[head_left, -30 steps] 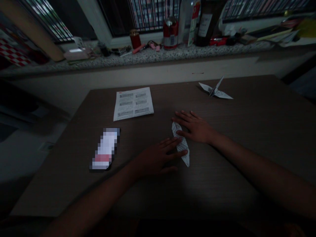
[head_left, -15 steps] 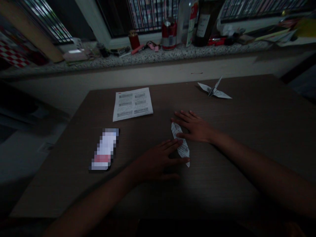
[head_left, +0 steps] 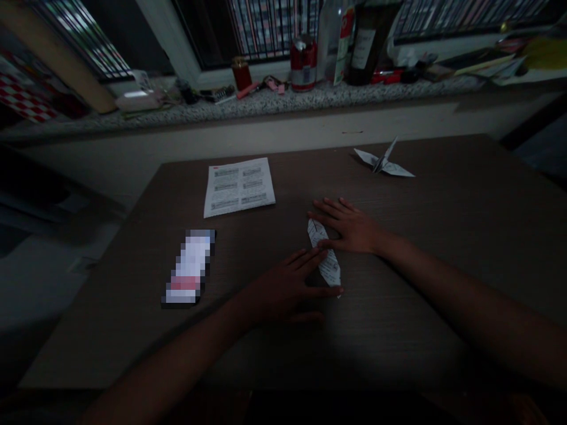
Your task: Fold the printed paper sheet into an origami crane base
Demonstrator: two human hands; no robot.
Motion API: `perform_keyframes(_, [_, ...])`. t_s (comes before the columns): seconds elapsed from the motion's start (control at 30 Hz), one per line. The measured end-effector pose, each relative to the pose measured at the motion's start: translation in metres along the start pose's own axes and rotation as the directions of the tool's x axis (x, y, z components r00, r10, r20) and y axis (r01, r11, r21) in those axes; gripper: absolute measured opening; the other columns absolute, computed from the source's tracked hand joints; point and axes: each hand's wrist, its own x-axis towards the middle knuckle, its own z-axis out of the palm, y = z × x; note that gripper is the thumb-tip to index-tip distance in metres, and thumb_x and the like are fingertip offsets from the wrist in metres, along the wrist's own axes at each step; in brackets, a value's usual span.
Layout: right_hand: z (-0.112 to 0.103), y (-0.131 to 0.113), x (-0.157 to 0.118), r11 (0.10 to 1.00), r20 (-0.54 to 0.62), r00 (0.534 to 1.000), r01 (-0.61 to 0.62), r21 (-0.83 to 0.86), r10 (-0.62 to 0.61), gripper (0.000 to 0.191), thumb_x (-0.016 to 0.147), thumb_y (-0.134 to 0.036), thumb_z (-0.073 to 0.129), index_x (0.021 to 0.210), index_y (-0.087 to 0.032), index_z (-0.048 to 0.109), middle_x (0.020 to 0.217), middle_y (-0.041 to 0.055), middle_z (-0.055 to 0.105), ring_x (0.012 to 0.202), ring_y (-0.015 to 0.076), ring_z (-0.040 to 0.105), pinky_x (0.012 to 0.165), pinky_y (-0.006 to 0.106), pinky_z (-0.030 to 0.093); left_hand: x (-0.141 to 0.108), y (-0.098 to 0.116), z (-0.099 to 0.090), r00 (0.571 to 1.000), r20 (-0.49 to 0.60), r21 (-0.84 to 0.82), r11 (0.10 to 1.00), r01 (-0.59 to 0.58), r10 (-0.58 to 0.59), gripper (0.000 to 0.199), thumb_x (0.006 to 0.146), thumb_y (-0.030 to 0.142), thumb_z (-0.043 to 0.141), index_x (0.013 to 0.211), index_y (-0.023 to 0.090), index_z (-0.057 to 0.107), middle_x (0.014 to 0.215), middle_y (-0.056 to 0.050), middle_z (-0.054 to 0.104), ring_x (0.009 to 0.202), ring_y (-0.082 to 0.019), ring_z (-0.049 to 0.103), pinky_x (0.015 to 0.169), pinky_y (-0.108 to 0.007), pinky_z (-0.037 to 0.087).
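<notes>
A narrow piece of folded printed paper (head_left: pixel 329 268) lies on the dark wooden table (head_left: pixel 398 330), slanting from upper left to lower right. My left hand (head_left: pixel 287 286) is spread out beside its left edge, with fingertips resting on its middle and its lower end. My right hand (head_left: pixel 349 227) lies with fingers stretched at its upper right side, the thumb touching the paper's middle. Parts of the folded paper are hidden beneath the fingers. Neither hand grips it.
A printed sheet (head_left: pixel 239 188) lies at the back left of the table. Nearer me on the left is a phone (head_left: pixel 189 268), its screen pixelated. A paper crane (head_left: pixel 383 164) stands at the back right. Behind, the stone windowsill (head_left: pixel 266 103) carries a red can (head_left: pixel 303 64) and bottles (head_left: pixel 364 44).
My left fingers have slid very slightly along the folded paper, toward its lower tip. The hands otherwise keep their places, and the view has shifted a touch.
</notes>
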Motion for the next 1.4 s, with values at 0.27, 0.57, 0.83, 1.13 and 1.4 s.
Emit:
perform_keyframes(0.27, [-0.002,-0.001,-0.003,1.0,-0.013,1.0,0.008,0.024,-0.008,0.076,0.1,-0.058,0.053,0.164,-0.025,0.03,0.17,0.0132,0.028,0.156,0.0353,0.026,0.124,0.063,0.021,0.001,-0.001,-0.001,1.0,0.002,0.033,0.999,0.011,-0.011,0.051,0.1,0.052,0.06,0.148,0.038,0.056,0.163,-0.01,0.04,0.156,-0.038,0.025,0.123,-0.059,0.03])
perform_keyframes(0.57, [-0.017,-0.007,-0.014,0.975,-0.106,0.994,0.041,0.22,-0.018,0.054,0.104,-0.046,0.048,0.154,-0.026,0.047,0.156,0.0122,0.053,0.145,0.0306,0.047,0.118,0.056,0.039,0.003,-0.005,0.0,1.0,-0.017,0.054,0.999,0.005,-0.004,0.05,0.1,0.052,0.06,0.147,0.037,0.056,0.163,-0.009,0.041,0.155,-0.037,0.029,0.124,-0.057,0.028])
perform_keyframes(0.83, [-0.02,-0.028,-0.049,0.971,-0.085,0.986,0.157,0.178,-0.144,0.033,0.105,-0.028,0.049,0.132,-0.025,0.068,0.142,0.0088,0.066,0.134,0.0268,0.06,0.111,0.051,0.048,0.004,-0.016,-0.001,0.999,-0.041,0.0,1.0,0.003,-0.003,0.049,0.107,0.047,0.048,0.149,0.022,0.052,0.154,-0.011,0.054,0.153,-0.029,0.036,0.123,-0.048,0.034])
perform_keyframes(1.13, [-0.017,-0.036,-0.054,0.963,-0.116,0.987,0.137,0.234,-0.112,0.03,0.103,-0.023,0.054,0.127,-0.025,0.072,0.137,0.008,0.07,0.127,0.025,0.065,0.106,0.046,0.054,0.007,-0.025,0.005,0.969,-0.2,0.013,0.988,0.153,-0.147,0.038,0.106,0.03,0.05,0.14,0.014,0.056,0.152,-0.016,0.052,0.138,-0.028,0.054,0.113,-0.044,0.048])
perform_keyframes(1.4, [-0.014,-0.039,-0.054,0.969,-0.163,0.981,0.135,0.208,-0.102,0.03,0.1,-0.017,0.058,0.127,-0.023,0.071,0.135,0.0085,0.071,0.121,0.025,0.069,0.101,0.042,0.058,0.01,-0.036,0.012,0.954,-0.225,0.029,0.977,0.212,-0.2,0.042,0.102,0.02,0.054,0.143,0.017,0.052,0.148,-0.011,0.058,0.137,-0.027,0.055,0.121,-0.049,0.042])
